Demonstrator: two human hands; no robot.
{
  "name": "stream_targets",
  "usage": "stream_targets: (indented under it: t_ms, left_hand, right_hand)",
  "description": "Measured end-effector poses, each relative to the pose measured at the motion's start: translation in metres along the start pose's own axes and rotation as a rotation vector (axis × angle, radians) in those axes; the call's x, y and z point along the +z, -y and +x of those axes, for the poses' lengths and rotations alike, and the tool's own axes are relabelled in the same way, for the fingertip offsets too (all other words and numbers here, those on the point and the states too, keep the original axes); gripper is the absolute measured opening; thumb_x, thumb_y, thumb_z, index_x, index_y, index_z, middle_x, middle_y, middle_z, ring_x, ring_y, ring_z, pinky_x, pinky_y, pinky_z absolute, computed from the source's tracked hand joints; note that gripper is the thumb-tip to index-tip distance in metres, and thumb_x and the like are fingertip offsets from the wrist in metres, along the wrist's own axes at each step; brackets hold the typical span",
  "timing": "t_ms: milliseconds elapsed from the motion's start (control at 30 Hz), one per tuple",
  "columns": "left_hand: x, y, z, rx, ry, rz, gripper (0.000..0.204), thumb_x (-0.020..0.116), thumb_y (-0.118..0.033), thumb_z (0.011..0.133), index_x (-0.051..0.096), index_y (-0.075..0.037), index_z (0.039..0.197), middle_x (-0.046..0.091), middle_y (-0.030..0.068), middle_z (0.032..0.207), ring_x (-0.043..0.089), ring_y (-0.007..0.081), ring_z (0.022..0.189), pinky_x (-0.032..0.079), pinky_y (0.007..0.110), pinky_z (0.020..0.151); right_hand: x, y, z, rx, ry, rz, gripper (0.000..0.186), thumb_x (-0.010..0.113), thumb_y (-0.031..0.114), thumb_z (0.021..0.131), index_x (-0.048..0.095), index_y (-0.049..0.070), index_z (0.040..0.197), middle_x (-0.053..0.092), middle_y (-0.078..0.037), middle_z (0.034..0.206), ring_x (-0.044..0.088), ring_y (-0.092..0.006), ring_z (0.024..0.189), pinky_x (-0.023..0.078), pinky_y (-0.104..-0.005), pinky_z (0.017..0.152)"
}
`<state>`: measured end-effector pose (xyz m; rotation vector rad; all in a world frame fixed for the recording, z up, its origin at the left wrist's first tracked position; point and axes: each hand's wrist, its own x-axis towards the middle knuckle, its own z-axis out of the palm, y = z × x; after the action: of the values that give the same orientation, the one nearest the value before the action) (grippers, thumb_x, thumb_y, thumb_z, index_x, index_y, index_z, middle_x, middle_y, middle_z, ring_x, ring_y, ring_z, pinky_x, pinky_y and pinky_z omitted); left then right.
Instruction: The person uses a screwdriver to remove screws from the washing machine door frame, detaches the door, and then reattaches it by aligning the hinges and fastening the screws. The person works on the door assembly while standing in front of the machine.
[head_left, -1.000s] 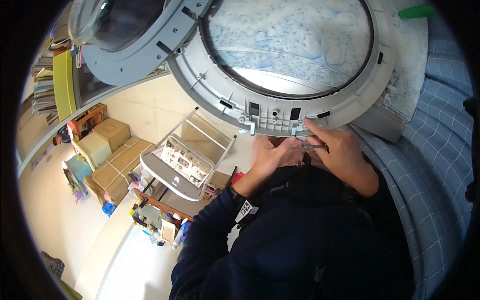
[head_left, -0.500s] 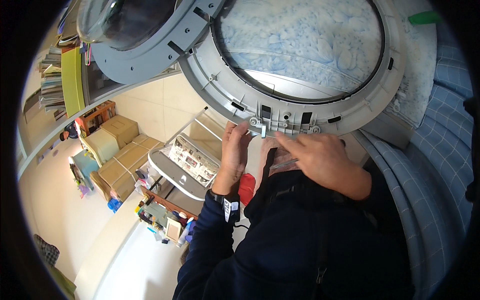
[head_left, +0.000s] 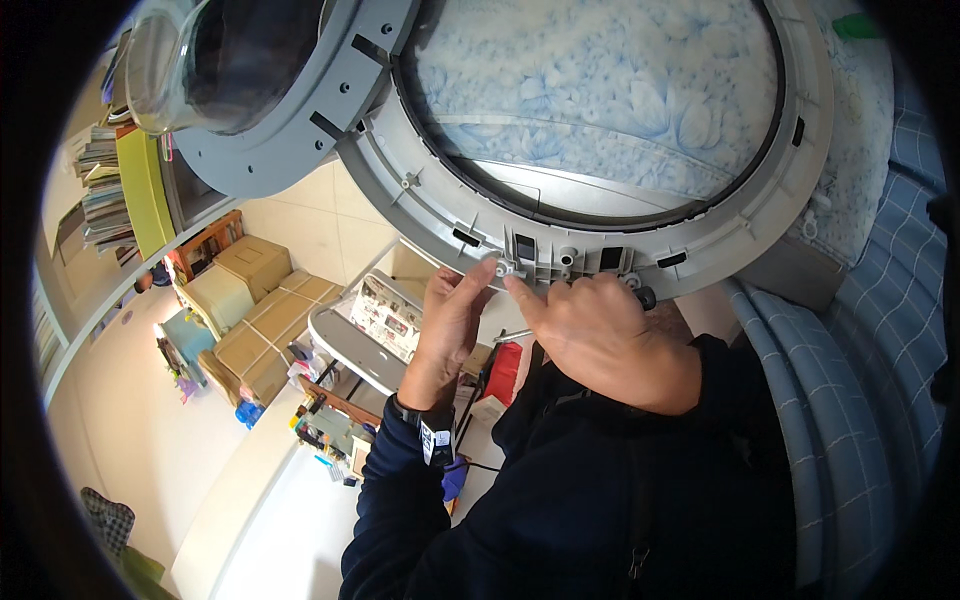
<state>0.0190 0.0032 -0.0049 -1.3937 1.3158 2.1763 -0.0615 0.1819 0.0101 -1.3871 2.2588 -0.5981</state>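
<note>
A pale grey plastic ring (head_left: 797, 200) with ribs and slots surrounds a round opening over blue-patterned white fabric (head_left: 590, 80). My left hand (head_left: 447, 330) is closed at the ring's lower rim, thumb and fingers pinching beside a small white fitting (head_left: 506, 270). My right hand (head_left: 605, 340) grips a slim metal tool (head_left: 512, 334) with a dark handle, its index finger reaching to the same fitting. The tool's tip and what lies under my fingertips are too small or hidden to make out. A blue-grey rim (head_left: 280, 140) with a clear bowl (head_left: 155, 70) sits upper left.
Blue checked fabric (head_left: 850, 430) runs down the right side. Below left are a white folding stand (head_left: 345, 340), cardboard boxes (head_left: 260, 330), stacked papers (head_left: 105, 190) and a low shelf with small items (head_left: 325, 420). A person in dark clothing (head_left: 155, 275) is partly visible far left.
My left hand has moved up and left to the ring's rim. My right hand has shifted left, its index finger now at the left fitting. The view has shifted slightly.
</note>
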Motion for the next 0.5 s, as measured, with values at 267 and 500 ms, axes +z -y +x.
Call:
stream_targets:
  t_ms: [267, 500]
  left_hand:
    - [0.003, -0.002, 0.0, -0.036, -0.003, 0.024, 0.021, 0.065, -0.017, 0.093, 0.063, 0.0, 0.105, 0.068, 0.0049, 0.096, 0.063, 0.0109, 0.083, 0.052, 0.027, 0.077]
    - [-0.009, 0.0, 0.0, 0.094, -0.011, 0.051, 0.047, 0.06, -0.04, 0.095, 0.05, -0.002, 0.121, 0.058, 0.0086, 0.12, 0.055, 0.0183, 0.111, 0.042, 0.036, 0.099]
  right_hand:
    - [-0.004, 0.004, 0.003, 0.013, 0.083, 0.024, 0.046, 0.056, 0.014, 0.084, 0.058, 0.001, 0.128, 0.061, -0.001, 0.059, 0.061, -0.0163, 0.051, 0.043, -0.0331, 0.045]
    - [-0.049, -0.047, -0.046, 0.229, -0.254, 0.344, 0.049, 0.065, 0.003, 0.079, 0.062, 0.013, 0.127, 0.07, -0.011, 0.083, 0.066, -0.0248, 0.065, 0.051, -0.0331, 0.056]
